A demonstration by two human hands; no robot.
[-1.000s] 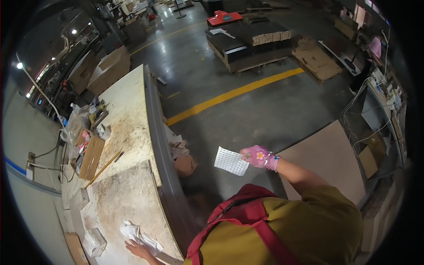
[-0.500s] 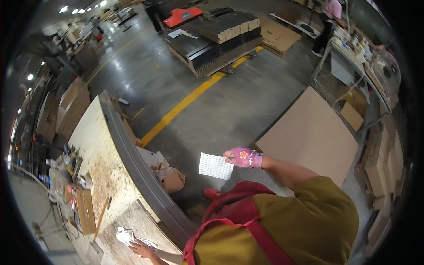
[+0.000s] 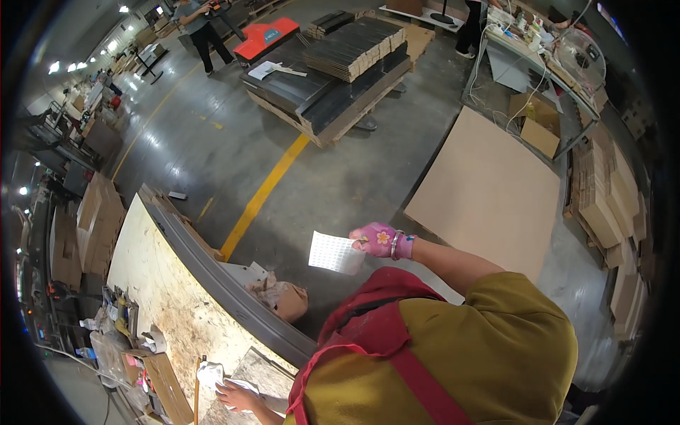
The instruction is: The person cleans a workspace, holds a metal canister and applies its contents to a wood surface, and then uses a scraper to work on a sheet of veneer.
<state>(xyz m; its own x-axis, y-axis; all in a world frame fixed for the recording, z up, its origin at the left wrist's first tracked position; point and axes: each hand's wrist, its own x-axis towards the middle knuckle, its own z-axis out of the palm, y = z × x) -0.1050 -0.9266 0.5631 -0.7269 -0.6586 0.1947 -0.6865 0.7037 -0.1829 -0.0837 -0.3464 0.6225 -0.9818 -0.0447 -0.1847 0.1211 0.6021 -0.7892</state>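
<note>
My right hand [image 3: 381, 241], in a pink flowered glove, pinches the edge of a white sheet [image 3: 333, 252] covered with rows of small round marks. It is held out over the floor in front of my body. At lower left my bare left hand [image 3: 237, 397] lies over a crumpled white cloth [image 3: 210, 374] on the stained pale worktop [image 3: 170, 283], fingers bent onto it. The cloth bunches out past the fingertips and beside the hand; its underside is hidden. A thin wooden stick [image 3: 197, 393] lies against the cloth's left side.
A carton of small items [image 3: 166, 386] and tools [image 3: 122, 312] line the worktop's left side. Brown paper [image 3: 283, 301] bulges beside its grey edge. Ahead stand a pallet of dark boards [image 3: 354, 60] and a red pallet truck [image 3: 265, 39]; a large brown board [image 3: 489, 191] is at right.
The view has shifted. My left hand and the cloth have moved across the worktop to the stick, which stood apart from them before. My right hand still holds the sheet, at a slightly different tilt.
</note>
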